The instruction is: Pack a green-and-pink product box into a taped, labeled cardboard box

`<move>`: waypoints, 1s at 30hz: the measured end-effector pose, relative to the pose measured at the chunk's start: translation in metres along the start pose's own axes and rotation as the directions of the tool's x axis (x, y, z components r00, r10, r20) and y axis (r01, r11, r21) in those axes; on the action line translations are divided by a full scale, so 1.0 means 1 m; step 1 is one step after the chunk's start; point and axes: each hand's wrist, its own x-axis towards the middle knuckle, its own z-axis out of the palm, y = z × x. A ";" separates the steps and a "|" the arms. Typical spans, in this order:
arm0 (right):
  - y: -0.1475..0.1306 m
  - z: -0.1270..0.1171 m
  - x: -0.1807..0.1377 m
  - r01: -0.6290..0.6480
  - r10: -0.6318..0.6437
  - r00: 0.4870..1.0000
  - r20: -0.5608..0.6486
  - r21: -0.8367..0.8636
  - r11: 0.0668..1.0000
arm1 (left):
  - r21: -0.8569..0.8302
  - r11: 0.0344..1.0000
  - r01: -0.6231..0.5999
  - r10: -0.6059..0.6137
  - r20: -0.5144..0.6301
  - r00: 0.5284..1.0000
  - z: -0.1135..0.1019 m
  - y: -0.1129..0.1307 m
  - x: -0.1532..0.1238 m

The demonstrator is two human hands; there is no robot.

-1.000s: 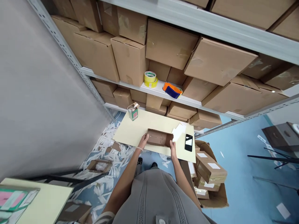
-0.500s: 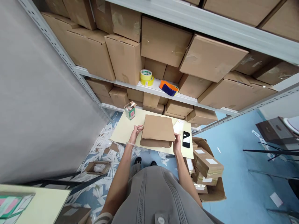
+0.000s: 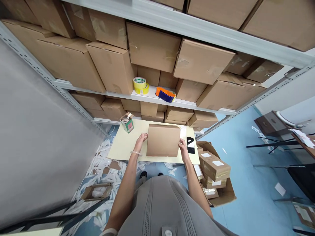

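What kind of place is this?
Probably a stockroom or packing area: metal shelving stacked with cardboard boxes, tape rolls on a shelf, and a carton between the left hand and right hand on a small table.

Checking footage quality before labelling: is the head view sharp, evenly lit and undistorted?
Head view: soft, even light without hard shadows; cardboard box, left hand and right hand look sharp; shelf rail slants with wide-angle distortion; phone screen shows a white reflection.
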 end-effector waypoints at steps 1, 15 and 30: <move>-0.001 0.000 0.001 0.001 -0.001 1.000 -0.002 0.013 1.000 | -0.009 1.000 -0.008 0.008 0.002 1.000 0.000 -0.002 0.003; -0.005 0.003 0.014 0.011 -0.006 0.999 -0.035 0.120 0.993 | 0.040 0.995 0.093 -0.092 -0.025 0.995 -0.009 -0.013 0.013; -0.004 0.032 0.015 -0.025 0.012 0.994 0.110 0.119 0.993 | 0.163 0.986 0.043 -0.011 -0.190 0.982 -0.040 -0.006 -0.004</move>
